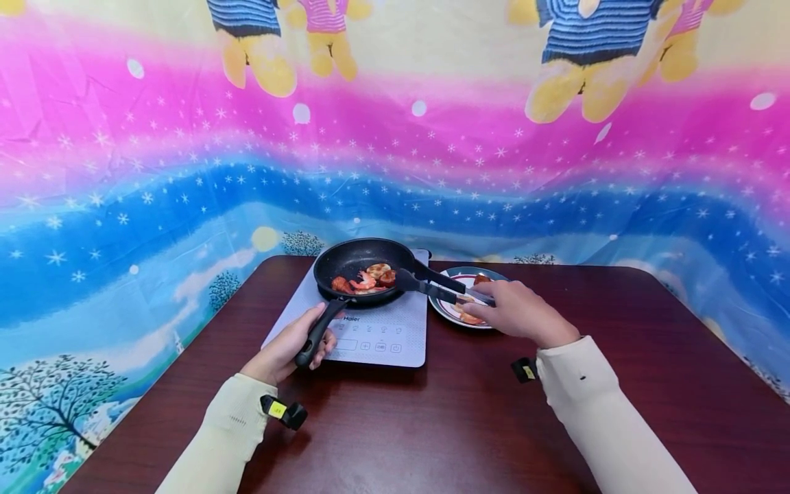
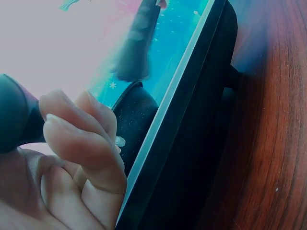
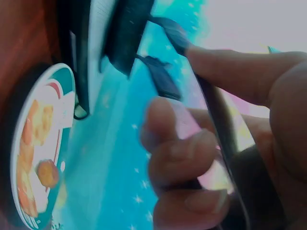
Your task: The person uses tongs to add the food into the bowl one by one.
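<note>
A black frying pan (image 1: 336,262) sits over the white induction cooktop (image 1: 410,339), holding a pink shrimp (image 1: 365,280) and several browned pieces. My left hand (image 1: 291,348) grips the pan's handle (image 1: 316,335), fingers curled round it; the handle's dark end (image 2: 15,112) shows in the left wrist view. From the right, my right hand (image 1: 524,314) holds black-tipped tongs (image 1: 426,285) between thumb and fingers. The tong tips reach over the pan's right side, right at the food. In the right wrist view the two arms of the tongs (image 3: 218,120) stand apart.
A plate (image 1: 435,307) with a coloured rim stands right of the cooktop, beneath the tongs, with several pieces of food on it. All this rests on a dark red-brown table (image 1: 395,425). Behind it hangs a printed cloth (image 1: 395,151).
</note>
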Available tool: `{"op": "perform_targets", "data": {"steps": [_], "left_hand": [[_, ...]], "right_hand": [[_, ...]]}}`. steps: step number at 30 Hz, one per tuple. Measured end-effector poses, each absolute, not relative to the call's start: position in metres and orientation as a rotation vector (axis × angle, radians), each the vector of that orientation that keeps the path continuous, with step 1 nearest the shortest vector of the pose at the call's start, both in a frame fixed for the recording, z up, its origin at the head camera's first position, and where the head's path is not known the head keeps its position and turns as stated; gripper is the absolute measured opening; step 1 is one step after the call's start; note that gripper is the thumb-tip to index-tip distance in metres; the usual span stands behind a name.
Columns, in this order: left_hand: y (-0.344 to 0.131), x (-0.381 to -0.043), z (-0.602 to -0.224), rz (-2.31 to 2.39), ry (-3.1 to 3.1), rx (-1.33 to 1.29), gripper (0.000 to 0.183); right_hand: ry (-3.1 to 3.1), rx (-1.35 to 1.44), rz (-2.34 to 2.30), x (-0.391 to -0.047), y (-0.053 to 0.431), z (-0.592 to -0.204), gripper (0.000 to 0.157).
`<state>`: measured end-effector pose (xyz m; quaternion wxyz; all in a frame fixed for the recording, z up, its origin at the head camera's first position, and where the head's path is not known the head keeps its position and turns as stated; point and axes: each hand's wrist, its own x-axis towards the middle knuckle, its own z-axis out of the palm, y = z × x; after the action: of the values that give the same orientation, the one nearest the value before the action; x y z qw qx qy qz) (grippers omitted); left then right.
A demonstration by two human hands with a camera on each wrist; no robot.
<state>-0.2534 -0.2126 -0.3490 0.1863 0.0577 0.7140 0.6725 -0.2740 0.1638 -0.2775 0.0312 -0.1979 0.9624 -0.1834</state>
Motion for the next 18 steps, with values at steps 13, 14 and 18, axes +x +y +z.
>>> {"op": "perform_targets", "data": {"steps": [13,14,18], "left_hand": [[-0.214,-0.253,-0.348,1.895,2.008,0.15,0.067],[-0.214,-0.253,-0.348,1.894,2.008,0.147,0.066],[-0.213,-0.253,-0.348,1.893,2.008,0.139,0.065]], "right_hand": [[2.886,-0.611,-0.532,-0.273,0.194,-0.261,0.06],[2.874,-0.611,-0.535,-0.272,0.195,-0.261,0.06],[2.826,-0.618,-0.558,-0.272,0.2,-0.26,0.055]]}}
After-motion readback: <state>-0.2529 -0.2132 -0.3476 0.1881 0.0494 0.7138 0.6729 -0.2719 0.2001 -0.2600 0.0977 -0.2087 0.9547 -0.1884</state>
